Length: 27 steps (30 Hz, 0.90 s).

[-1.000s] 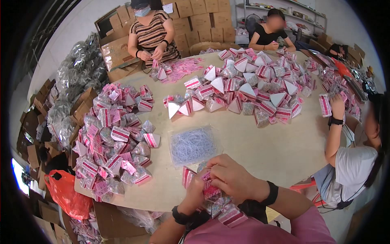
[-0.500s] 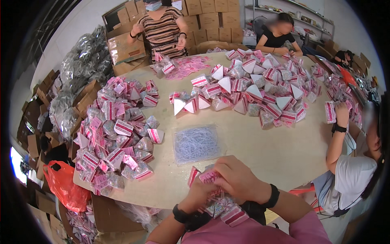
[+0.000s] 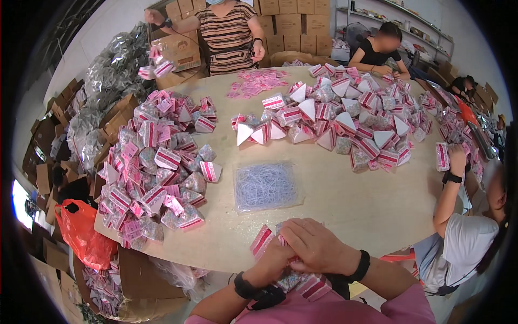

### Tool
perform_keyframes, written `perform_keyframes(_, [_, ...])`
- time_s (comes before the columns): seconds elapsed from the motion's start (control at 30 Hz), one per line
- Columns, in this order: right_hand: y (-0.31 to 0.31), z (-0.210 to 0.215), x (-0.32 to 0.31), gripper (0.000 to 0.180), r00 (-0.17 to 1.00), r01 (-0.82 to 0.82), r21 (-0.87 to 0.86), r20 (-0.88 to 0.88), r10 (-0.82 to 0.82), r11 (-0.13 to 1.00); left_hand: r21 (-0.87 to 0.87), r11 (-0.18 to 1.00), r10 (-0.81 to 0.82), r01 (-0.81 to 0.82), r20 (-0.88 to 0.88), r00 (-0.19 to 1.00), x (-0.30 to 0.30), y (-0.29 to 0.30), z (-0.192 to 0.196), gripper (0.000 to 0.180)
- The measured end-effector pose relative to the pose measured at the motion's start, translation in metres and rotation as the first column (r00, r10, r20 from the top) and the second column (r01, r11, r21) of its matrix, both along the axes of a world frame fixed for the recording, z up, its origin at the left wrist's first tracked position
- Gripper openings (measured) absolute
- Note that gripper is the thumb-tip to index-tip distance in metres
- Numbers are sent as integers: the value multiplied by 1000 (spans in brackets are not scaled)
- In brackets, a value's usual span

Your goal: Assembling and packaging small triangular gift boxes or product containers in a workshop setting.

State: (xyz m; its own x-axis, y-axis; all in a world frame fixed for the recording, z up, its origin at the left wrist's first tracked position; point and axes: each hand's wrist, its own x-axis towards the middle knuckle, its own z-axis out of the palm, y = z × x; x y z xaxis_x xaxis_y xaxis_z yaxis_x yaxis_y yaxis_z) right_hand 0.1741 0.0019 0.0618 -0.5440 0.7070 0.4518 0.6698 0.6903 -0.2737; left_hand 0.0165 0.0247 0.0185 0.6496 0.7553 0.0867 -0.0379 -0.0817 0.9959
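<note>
Close to my body, at the table's near edge, both hands are closed together around a bunch of wedge-shaped packets. My left hand (image 3: 273,261) grips it from the left. Over the top lies my right hand (image 3: 317,246), its fingers bent across the left fingers and hiding what is between them. One pink-and-white striped packet (image 3: 262,241) pokes out beyond my left fingers. Below my wrists hangs another striped packet (image 3: 314,287), beside clear wrapping with speckled contents. Just beyond my hands lies a flat clear bag of thin whitish loops (image 3: 266,187).
A heap of wedge packets (image 3: 164,157) covers the table's left side; another heap (image 3: 345,121) spreads across the far right. Pink cards (image 3: 258,82) lie far back. Co-workers stand or sit opposite and at right. An orange-red bag (image 3: 86,232) and open carton (image 3: 148,281) sit at lower left.
My right hand has come down from a raised pinch on a striped packet to lie over my left hand. The person opposite has swung a bunch of packets leftward into the air.
</note>
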Motion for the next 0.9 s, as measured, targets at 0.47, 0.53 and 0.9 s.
perform_keyframes(0.47, [1,3,1,74,997,-60,-58,55,63,997,-85,996,3,-11,-96,995,2,-6,10,21])
perform_keyframes(0.53, [2,0,1,74,996,-75,-72,43,78,995,-263,964,49,-47,0,999,4,-8,10,21])
perform_keyframes(0.9, [13,15,9,65,947,-289,-389,-249,202,875,-217,976,9,-20,-50,999,0,-7,-11,16])
